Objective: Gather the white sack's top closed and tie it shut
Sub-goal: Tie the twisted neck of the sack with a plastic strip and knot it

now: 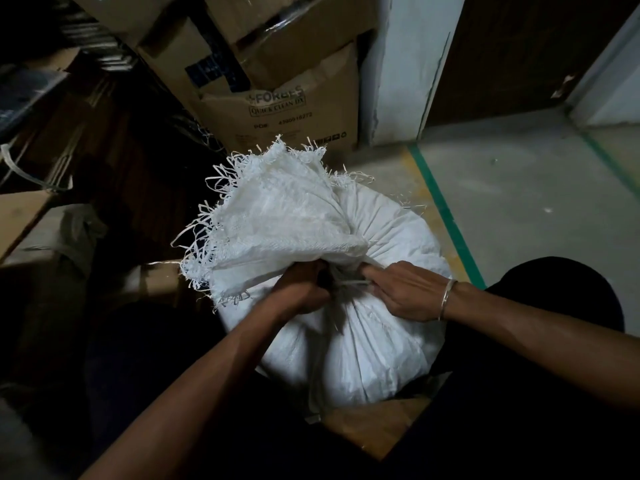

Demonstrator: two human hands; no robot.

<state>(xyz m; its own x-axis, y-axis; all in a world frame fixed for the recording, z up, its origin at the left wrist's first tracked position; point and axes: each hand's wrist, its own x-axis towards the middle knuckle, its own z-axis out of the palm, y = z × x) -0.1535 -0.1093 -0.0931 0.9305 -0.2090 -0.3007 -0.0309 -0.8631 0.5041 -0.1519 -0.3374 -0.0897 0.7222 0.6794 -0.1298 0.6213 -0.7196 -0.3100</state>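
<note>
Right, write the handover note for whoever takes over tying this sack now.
Left hand: grips the gathered neck of the white sack.
Right hand: pinches the strip on the neck's other side.
Sack stands on cardboard, its frayed mouth fanned out above the neck.
Done: top gathered, strip round the neck.
Left: pull tight and finish the knot; it is hidden between the hands.
</note>
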